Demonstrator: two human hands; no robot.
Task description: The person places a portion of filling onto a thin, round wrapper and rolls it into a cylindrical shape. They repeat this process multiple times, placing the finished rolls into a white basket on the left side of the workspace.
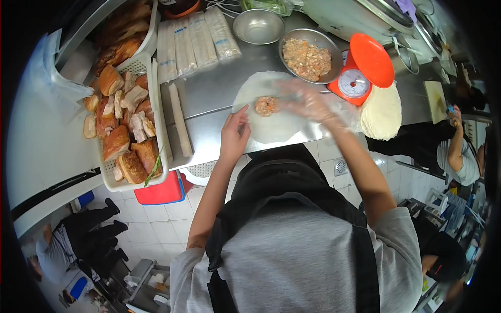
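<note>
A round, thin whitish wrapper sheet (274, 131) lies on the steel counter, with a small mound of minced meat filling (266, 106) on it. My left hand (236, 131) rests at the sheet's left edge, fingers slightly curled and holding nothing. Blurred by motion, my right hand (307, 101) is over the sheet's right part, just right of the mound, fingers spread. A steel bowl of the same filling (307, 58) stands behind it. One rolled wrapper stick (180, 120) lies to the left.
Wrapped rolls (195, 41) and an empty steel bowl (259, 26) stand at the back. A red kitchen scale (354, 84) and stacked pale sheets (381, 111) are right. A white basket of roast pork (162, 172) is left. Other people stand at both sides.
</note>
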